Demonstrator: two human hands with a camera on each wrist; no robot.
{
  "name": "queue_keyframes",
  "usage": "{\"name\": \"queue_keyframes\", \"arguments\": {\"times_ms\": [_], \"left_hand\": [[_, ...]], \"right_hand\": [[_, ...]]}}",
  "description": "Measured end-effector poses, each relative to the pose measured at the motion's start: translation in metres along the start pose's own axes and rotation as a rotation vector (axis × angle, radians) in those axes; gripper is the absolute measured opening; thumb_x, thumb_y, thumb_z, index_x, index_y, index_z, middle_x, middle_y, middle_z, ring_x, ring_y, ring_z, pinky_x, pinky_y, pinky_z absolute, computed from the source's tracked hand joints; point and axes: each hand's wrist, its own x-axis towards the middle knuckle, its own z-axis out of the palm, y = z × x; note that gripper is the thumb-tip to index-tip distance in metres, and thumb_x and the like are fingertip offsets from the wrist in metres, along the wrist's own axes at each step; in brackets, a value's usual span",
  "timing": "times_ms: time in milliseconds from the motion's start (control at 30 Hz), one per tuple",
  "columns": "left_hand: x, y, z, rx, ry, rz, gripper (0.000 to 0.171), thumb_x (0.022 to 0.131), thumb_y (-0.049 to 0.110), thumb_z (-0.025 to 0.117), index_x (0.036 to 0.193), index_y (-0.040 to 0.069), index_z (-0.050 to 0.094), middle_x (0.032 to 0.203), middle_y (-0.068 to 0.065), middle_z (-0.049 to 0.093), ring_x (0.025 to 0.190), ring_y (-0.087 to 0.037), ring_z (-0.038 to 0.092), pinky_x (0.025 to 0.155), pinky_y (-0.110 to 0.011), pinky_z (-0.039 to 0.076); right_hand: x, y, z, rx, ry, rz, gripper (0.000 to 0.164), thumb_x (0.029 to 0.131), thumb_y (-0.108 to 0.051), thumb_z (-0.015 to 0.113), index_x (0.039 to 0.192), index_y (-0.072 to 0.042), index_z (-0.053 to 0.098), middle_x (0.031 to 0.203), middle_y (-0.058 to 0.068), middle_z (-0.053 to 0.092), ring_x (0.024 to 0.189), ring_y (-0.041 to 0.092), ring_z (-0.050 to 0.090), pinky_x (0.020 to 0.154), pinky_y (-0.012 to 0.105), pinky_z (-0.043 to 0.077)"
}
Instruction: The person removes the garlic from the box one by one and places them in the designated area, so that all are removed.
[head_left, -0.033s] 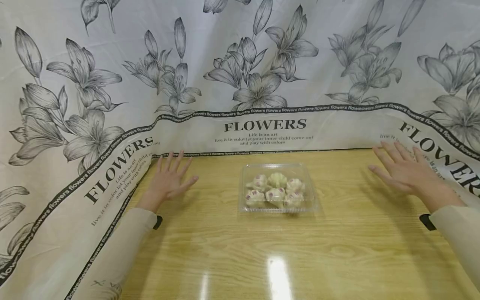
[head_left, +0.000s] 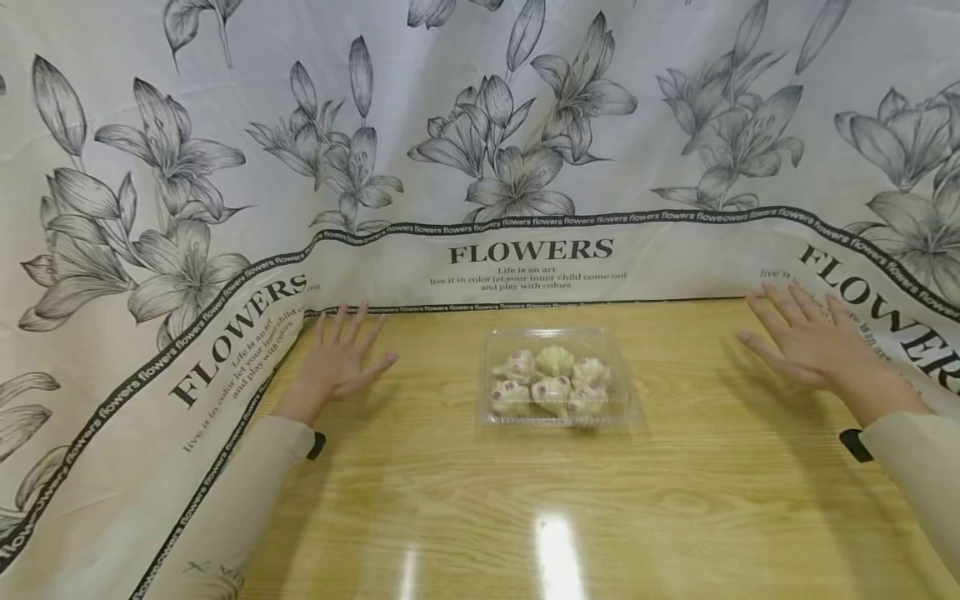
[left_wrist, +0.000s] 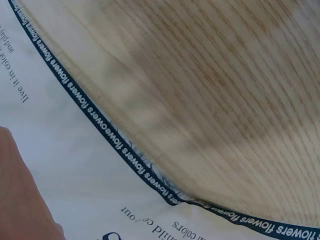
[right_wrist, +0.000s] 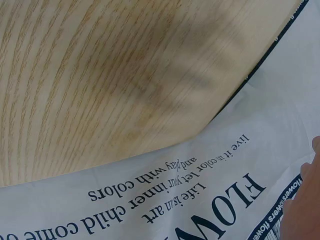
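Note:
A clear plastic box with its lid down stands near the back of the wooden table. Several garlic bulbs lie inside in two rows, whitish with purple marks. To the left of the box, my left hand is held with fingers spread and holds nothing. On the other side, my right hand is likewise spread, apart from the box. Only a bit of the left hand enters the left wrist view, and a sliver of the right hand the right wrist view.
A white cloth with printed flowers hangs along the back and both sides of the wooden table. Its dark-edged border meets the tabletop behind the box and close to both hands. Bright reflections lie on the table's front part.

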Motion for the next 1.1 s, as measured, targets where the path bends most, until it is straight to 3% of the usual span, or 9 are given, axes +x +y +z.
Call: {"name": "queue_keyframes", "arguments": {"times_ms": [167,300,500,700,867,1100], "left_hand": [[0.001,0.001,0.003,-0.005,0.006,-0.001,0.083,0.101,0.073,0.021,0.166,0.024,0.004,0.171,-0.007,-0.015,0.154,-0.036,-0.018,0.12,-0.057,-0.021],[0.001,0.002,0.004,-0.002,0.024,0.003,0.083,0.101,0.074,0.022,0.166,0.025,0.004,0.171,-0.006,-0.014,0.155,-0.036,-0.017,0.121,-0.056,-0.021],[0.002,0.007,0.003,0.005,0.054,0.025,0.084,0.101,0.074,0.022,0.166,0.024,0.005,0.171,-0.006,-0.013,0.156,-0.038,-0.013,0.122,-0.06,-0.014],[0.0,0.013,0.0,-0.038,0.114,0.062,0.083,0.101,0.072,0.028,0.167,0.025,0.009,0.172,-0.005,-0.012,0.156,-0.037,-0.013,0.123,-0.062,-0.012],[-0.005,0.015,-0.003,-0.029,0.116,0.065,0.084,0.101,0.072,0.032,0.166,0.024,0.01,0.172,-0.005,-0.012,0.156,-0.038,-0.014,0.122,-0.063,-0.011],[-0.006,0.025,-0.004,-0.038,0.109,0.087,0.083,0.101,0.073,0.029,0.166,0.029,0.001,0.171,-0.002,-0.016,0.155,-0.035,-0.018,0.123,-0.06,-0.014]], "right_hand": [[-0.001,0.002,0.0,-0.003,-0.024,0.008,0.078,0.109,-0.054,0.029,0.164,-0.01,-0.004,0.169,0.019,-0.014,0.151,0.048,-0.018,0.113,0.064,-0.028],[-0.002,0.001,-0.001,-0.012,-0.018,0.014,0.078,0.109,-0.054,0.029,0.165,-0.013,-0.006,0.169,0.019,-0.013,0.151,0.047,-0.018,0.112,0.06,-0.031],[-0.002,-0.007,-0.004,-0.016,-0.008,-0.004,0.078,0.109,-0.053,0.031,0.165,-0.011,-0.004,0.169,0.02,-0.014,0.151,0.047,-0.02,0.112,0.062,-0.029],[0.001,-0.019,-0.006,-0.029,0.039,-0.029,0.077,0.109,-0.051,0.034,0.165,-0.009,0.002,0.17,0.022,-0.005,0.152,0.046,-0.017,0.115,0.064,-0.025],[0.004,-0.029,-0.003,-0.023,0.026,-0.042,0.078,0.109,-0.052,0.034,0.165,-0.009,0.002,0.17,0.022,-0.004,0.153,0.046,-0.016,0.117,0.068,-0.02],[0.0,-0.035,-0.008,-0.032,0.042,-0.044,0.078,0.108,-0.052,0.036,0.166,-0.01,0.003,0.17,0.02,-0.006,0.154,0.045,-0.014,0.116,0.061,-0.027]]}}
